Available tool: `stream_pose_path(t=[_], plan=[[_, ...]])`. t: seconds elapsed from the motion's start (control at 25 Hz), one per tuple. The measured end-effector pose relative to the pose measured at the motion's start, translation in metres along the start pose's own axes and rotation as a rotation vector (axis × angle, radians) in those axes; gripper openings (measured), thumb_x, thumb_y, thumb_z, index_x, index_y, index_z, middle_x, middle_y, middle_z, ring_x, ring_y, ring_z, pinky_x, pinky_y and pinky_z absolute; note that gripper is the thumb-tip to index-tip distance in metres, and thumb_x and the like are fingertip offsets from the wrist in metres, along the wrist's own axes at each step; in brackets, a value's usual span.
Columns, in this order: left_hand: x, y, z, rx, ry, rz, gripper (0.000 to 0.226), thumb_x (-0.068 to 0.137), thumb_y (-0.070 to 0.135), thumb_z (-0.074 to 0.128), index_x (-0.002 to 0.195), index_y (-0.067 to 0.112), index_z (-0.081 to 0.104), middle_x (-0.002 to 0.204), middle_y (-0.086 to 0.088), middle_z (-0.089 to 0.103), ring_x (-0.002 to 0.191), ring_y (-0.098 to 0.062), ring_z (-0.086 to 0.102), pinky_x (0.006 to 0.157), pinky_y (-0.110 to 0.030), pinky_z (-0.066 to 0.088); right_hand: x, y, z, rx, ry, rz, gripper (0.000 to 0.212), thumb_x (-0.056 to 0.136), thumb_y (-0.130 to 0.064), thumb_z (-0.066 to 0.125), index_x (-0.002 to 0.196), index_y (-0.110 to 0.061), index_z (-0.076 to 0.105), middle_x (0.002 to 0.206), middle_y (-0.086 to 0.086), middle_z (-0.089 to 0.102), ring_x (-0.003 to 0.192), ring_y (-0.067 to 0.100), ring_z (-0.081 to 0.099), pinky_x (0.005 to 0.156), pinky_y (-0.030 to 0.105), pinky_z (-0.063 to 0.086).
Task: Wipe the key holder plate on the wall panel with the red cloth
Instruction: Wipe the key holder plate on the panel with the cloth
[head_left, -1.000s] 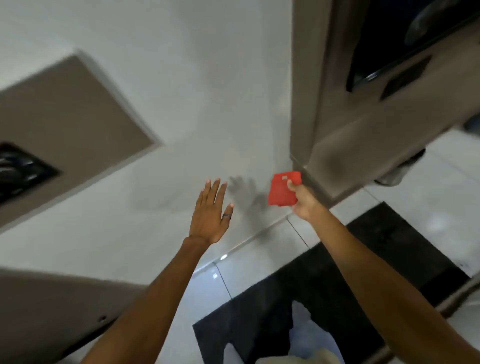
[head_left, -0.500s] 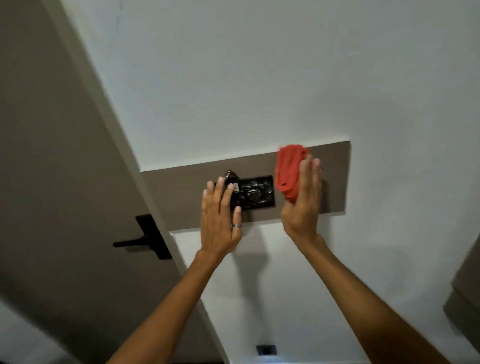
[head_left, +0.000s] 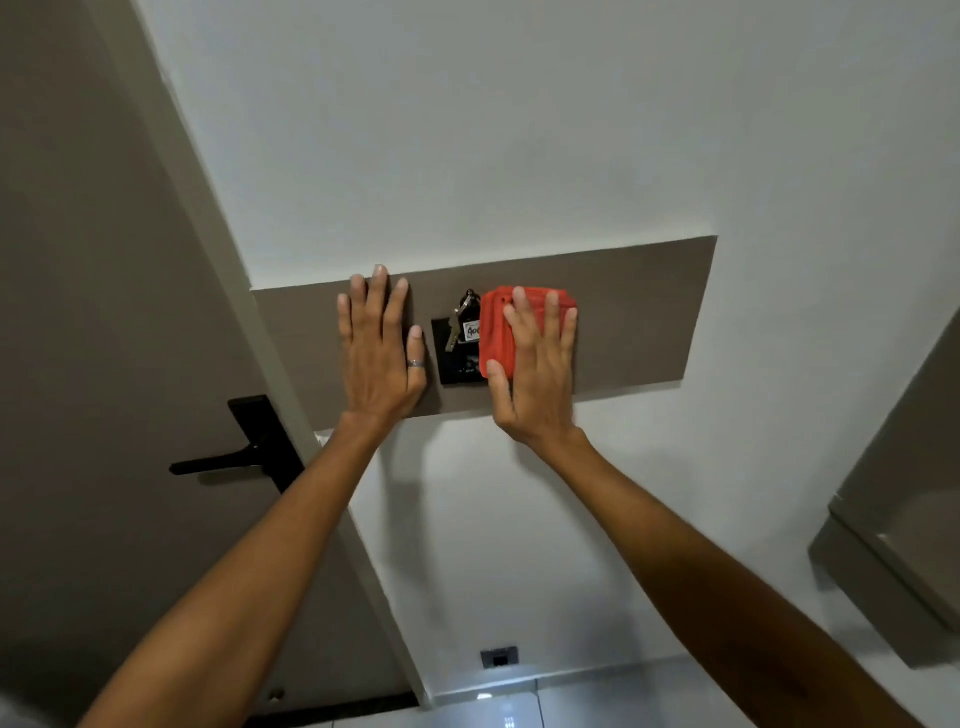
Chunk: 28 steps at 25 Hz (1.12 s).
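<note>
Both hands spread flat: right hand (head_left: 535, 364) presses red cloth (head_left: 496, 332) over half-hidden plate (head_left: 457, 358) (keys (head_left: 464, 322) peeking).

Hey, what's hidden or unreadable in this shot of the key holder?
Head view only:
- Key holder plate: right part hidden under the red cloth and right hand.
- Key tag: lettering cut off by the cloth.
- Plate's lower markings: too small.
- Wall panel: partly covered by left hand.

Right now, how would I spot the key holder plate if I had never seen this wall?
Find the long grey-brown wall panel on the white wall beside the door. Between the two hands pressed on it sits a small black rectangular key holder plate. Keys with a white tag hang over it, and a folded red cloth covers its right edge.
</note>
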<state>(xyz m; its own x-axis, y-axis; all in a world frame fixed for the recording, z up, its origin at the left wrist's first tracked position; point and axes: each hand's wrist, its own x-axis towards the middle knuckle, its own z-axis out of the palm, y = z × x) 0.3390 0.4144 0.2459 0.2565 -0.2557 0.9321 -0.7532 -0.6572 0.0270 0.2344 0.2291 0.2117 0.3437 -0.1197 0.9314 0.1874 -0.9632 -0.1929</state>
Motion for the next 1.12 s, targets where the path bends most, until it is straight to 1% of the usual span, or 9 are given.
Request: stream_pose_path(t=[0.2,0.36,0.48,0.6,0.72,0.8,0.92,1.04,1.12], plan=[[-0.001,-0.009,0.020,0.166,0.095,0.065,0.063,0.111,0.033,0.037,0.167,0.011,0.019,0.176,-0.004,0.001,0.163,-0.022,-0.008,0.134,-0.046,-0.005,-0.003,0.020,0.014,-0.196,0.068,-0.079,0.071,0.095,-0.033,0.042,0.163,-0.013,0.032,0.167,0.013,0.040,0.167,0.031,0.001,0.135,0.059,0.002],[-0.010,-0.005,0.029,0.239,0.151,0.037,0.065,0.109,0.036,0.038,0.166,0.010,0.019,0.169,-0.014,0.029,0.164,-0.024,-0.004,0.134,-0.049,0.002,-0.028,0.031,0.009,-0.241,0.066,-0.139,0.066,0.101,-0.037,0.048,0.161,-0.014,0.034,0.158,0.016,0.049,0.167,0.025,-0.004,0.135,0.053,0.002],[-0.012,-0.002,0.032,0.231,0.176,0.007,0.065,0.109,0.037,0.036,0.166,0.009,0.020,0.166,-0.017,0.035,0.164,-0.023,-0.005,0.133,-0.049,0.001,0.018,0.030,0.016,-0.259,0.136,-0.147,0.060,0.110,-0.046,0.034,0.163,-0.020,0.037,0.167,0.009,0.042,0.166,0.028,0.007,0.135,0.055,0.006],[-0.012,-0.005,0.033,0.248,0.182,0.031,0.065,0.110,0.038,0.034,0.167,0.010,0.017,0.174,-0.007,0.013,0.164,-0.024,-0.004,0.134,-0.049,0.000,0.037,0.027,0.022,-0.234,0.200,-0.112,0.058,0.111,-0.045,0.033,0.166,-0.026,0.030,0.173,0.000,0.029,0.166,0.030,0.014,0.134,0.057,0.009],[-0.016,-0.006,0.036,0.253,0.180,0.029,0.066,0.109,0.038,0.034,0.167,0.012,0.015,0.177,-0.004,-0.001,0.164,-0.025,-0.004,0.134,-0.049,-0.001,-0.023,0.024,0.020,-0.223,0.168,-0.120,0.060,0.110,-0.041,0.035,0.167,-0.026,0.022,0.177,-0.003,0.016,0.166,0.028,0.010,0.133,0.055,0.014],[-0.016,-0.006,0.036,0.249,0.199,0.031,0.066,0.109,0.038,0.034,0.167,0.011,0.016,0.177,-0.003,0.000,0.164,-0.025,-0.003,0.134,-0.049,0.000,-0.033,0.027,0.020,-0.246,0.166,-0.175,0.061,0.110,-0.040,0.037,0.168,-0.029,0.020,0.176,-0.001,0.021,0.167,0.026,0.006,0.133,0.054,0.013],[-0.013,-0.007,0.037,0.243,0.208,0.042,0.066,0.109,0.038,0.034,0.167,0.011,0.017,0.177,-0.004,0.002,0.164,-0.026,-0.001,0.134,-0.049,0.001,0.012,0.028,0.028,-0.229,0.228,-0.119,0.055,0.110,-0.041,0.039,0.163,-0.027,0.036,0.167,0.004,0.041,0.165,0.029,0.017,0.134,0.055,0.015],[-0.015,-0.010,0.040,0.237,0.206,0.031,0.066,0.110,0.038,0.033,0.167,0.011,0.018,0.177,-0.005,0.004,0.164,-0.027,0.000,0.134,-0.050,0.001,-0.002,0.032,0.034,-0.219,0.225,-0.133,0.057,0.111,-0.043,0.036,0.166,-0.028,0.030,0.171,0.002,0.033,0.166,0.030,0.016,0.134,0.054,0.012],[-0.017,-0.010,0.038,0.251,0.197,0.027,0.066,0.110,0.038,0.033,0.167,0.010,0.018,0.177,-0.006,0.004,0.164,-0.027,0.000,0.134,-0.050,0.002,-0.035,0.035,0.029,-0.242,0.203,-0.178,0.062,0.110,-0.041,0.037,0.168,-0.027,0.021,0.177,-0.001,0.017,0.167,0.028,0.008,0.135,0.052,0.012]])
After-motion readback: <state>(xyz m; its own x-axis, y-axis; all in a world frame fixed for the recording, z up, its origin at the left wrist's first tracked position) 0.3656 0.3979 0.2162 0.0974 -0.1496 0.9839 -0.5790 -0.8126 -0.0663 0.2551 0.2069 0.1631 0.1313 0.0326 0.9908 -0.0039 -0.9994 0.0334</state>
